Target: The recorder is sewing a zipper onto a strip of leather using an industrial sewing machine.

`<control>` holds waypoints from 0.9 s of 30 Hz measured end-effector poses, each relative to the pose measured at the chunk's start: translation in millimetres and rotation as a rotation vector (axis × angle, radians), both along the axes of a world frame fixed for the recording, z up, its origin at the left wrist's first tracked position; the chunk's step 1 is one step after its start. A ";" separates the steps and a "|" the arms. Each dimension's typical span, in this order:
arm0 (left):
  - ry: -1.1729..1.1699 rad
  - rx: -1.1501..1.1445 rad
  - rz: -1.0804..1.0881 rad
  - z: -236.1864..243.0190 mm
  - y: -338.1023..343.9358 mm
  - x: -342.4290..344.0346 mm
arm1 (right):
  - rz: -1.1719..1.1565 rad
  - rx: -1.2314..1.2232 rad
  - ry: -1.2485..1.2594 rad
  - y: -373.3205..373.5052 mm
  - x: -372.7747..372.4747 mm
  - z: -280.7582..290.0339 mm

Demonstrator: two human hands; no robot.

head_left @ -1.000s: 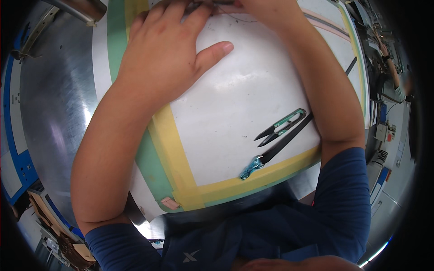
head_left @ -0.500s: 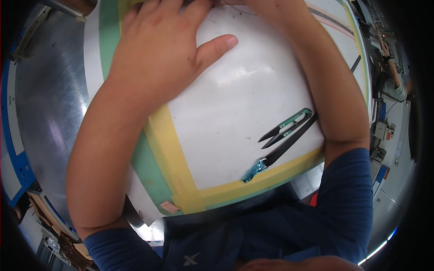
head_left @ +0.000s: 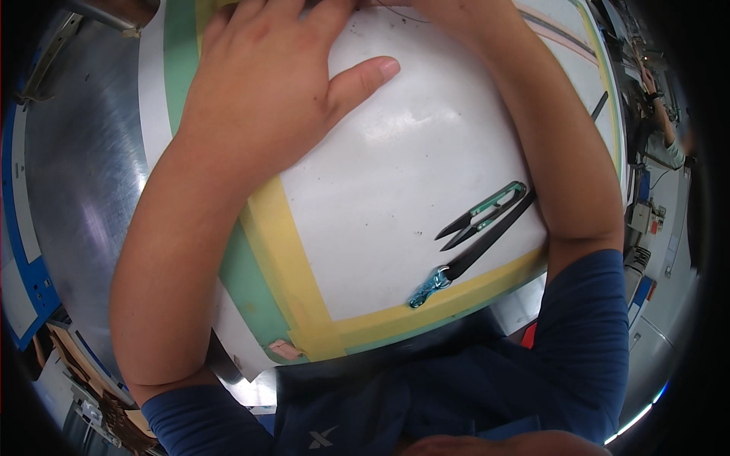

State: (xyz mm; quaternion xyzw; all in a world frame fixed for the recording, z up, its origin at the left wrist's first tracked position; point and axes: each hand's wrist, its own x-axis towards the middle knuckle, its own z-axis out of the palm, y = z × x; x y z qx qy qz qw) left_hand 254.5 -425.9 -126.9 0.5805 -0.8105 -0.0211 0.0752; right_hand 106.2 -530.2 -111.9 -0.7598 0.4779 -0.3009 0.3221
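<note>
My left hand (head_left: 266,91) lies palm down on the white work surface (head_left: 365,182), thumb stretched out to the right and fingers reaching toward the top edge. Its fingertips are cut off by the view. Of my right hand (head_left: 456,19) only the wrist and part of the back show at the top; its fingers are out of sight. A thin dark thread or wire (head_left: 403,14) curves beside it. Nearer to me, by my right forearm, lie green-and-black thread snips (head_left: 487,204). Alongside them is a slim dark tool (head_left: 483,243) with a blue wrapped end (head_left: 430,287).
Yellow tape (head_left: 293,251) and a green border (head_left: 243,281) frame the white surface. A small pink scrap (head_left: 284,349) sits at the near left corner. Pinkish and grey strips (head_left: 559,34) lie at the far right. Beyond the right side, a co-worker's arm (head_left: 664,118) shows.
The thin thread or wire by my right hand has shifted slightly toward the top edge. My left hand, the snips and the dark tool stay in practically the same place.
</note>
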 end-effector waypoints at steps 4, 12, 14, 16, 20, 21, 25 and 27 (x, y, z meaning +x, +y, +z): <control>0.019 0.017 -0.028 -6.2 -8.8 8.8 | 0.115 0.016 -0.063 -6.4 -6.8 -4.2; 0.007 0.015 0.041 5.3 2.8 -3.9 | 0.173 -0.017 -0.097 -0.2 -7.8 0.0; 0.001 -0.012 0.034 -2.4 0.4 0.7 | 0.132 0.022 -0.083 1.2 -7.6 2.5; 0.078 -0.055 -0.064 -13.4 -10.8 10.4 | 0.119 -0.014 -0.045 -3.2 -10.6 -1.7; 0.037 -0.002 -0.026 -13.5 -9.4 9.9 | 0.017 0.014 0.079 -0.7 -2.2 3.6; 0.053 -0.006 -0.024 -12.7 -8.2 10.6 | 0.022 0.014 0.078 -0.7 -1.1 3.2; 0.048 -0.049 0.027 2.0 5.0 -0.8 | 0.084 0.012 0.046 -3.0 -7.2 2.2; 0.050 -0.045 0.027 2.2 4.6 -1.4 | 0.125 0.033 0.014 -3.2 -5.7 0.2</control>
